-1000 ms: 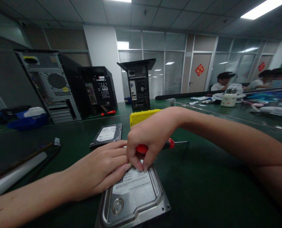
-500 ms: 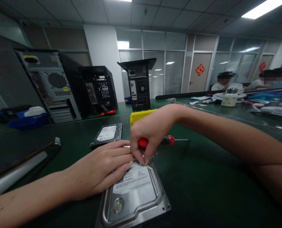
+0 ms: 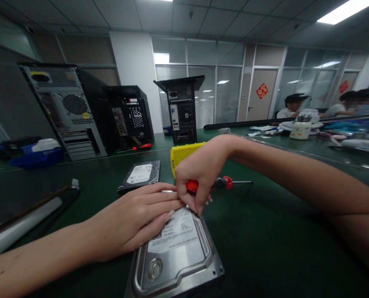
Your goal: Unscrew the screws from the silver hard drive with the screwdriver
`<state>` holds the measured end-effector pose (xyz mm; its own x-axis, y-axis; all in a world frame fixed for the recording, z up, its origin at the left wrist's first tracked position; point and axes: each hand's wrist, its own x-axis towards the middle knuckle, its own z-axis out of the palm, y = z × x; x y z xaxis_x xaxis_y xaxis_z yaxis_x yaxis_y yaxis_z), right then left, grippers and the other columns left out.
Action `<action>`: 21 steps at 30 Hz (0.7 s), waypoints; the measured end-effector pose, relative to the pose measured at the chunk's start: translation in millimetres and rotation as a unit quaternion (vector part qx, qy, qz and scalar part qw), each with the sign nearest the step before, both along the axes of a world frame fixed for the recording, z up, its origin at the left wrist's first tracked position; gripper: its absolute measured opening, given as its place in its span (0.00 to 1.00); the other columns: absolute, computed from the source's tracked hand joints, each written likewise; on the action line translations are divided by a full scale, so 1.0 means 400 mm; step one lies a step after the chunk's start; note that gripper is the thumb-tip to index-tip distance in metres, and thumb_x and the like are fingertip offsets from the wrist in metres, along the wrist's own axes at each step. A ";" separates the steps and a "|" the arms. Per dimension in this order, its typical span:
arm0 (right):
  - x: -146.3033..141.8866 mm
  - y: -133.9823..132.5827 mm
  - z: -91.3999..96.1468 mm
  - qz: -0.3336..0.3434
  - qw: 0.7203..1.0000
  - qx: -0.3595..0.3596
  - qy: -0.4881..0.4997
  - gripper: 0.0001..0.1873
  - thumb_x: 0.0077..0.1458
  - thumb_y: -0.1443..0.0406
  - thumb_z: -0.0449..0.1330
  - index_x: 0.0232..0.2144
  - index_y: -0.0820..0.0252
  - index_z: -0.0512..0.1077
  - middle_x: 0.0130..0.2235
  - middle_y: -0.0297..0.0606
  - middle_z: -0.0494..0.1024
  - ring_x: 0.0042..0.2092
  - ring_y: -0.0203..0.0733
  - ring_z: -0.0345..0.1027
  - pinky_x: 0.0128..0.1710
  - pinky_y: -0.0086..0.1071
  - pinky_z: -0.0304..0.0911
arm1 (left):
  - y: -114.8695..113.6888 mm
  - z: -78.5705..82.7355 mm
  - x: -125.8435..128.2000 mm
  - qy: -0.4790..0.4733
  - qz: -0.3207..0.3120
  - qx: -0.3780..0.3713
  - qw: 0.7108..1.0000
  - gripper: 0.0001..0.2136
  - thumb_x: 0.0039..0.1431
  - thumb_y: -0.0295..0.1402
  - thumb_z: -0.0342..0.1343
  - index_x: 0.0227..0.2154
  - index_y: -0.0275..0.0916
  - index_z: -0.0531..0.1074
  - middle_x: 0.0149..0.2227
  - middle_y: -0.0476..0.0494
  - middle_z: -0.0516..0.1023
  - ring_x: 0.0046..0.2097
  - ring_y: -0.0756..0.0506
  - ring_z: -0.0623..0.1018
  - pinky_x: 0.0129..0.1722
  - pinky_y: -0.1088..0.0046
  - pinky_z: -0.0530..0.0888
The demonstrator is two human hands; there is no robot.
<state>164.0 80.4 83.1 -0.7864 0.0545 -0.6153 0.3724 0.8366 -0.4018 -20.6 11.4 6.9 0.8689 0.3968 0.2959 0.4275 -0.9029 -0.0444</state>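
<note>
Head view: right hand [image 3: 199,171] around screwdriver [image 3: 223,182] (red-handled)

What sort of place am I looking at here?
Probably a computer repair or teardown workshop inside an office: desktop tower cases stand on a green workbench, a hard drive lies under the person's left hand, and the right hand holds a red-handled screwdriver, with glass partitions behind.

Flat silver hard drive [image 3: 175,252]; red-handled screwdriver [image 3: 226,182]
</note>
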 end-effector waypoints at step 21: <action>0.002 0.006 0.002 -0.012 1.000 -0.008 -0.016 0.21 0.46 0.60 0.62 0.40 0.72 0.72 0.35 0.34 0.75 0.29 0.21 0.66 0.30 0.17 0.64 | 0.000 0.001 -0.002 0.008 0.007 -0.014 1.000 0.17 0.66 0.28 0.41 0.54 0.40 0.67 0.53 0.44 0.73 0.56 0.43 0.68 0.59 0.62 0.63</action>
<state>164.7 82.6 83.7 -0.7646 0.0640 -0.6413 0.4061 0.8206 -0.4022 -21.2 11.4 7.3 0.8679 0.4168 0.2702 0.4392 -0.8980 -0.0255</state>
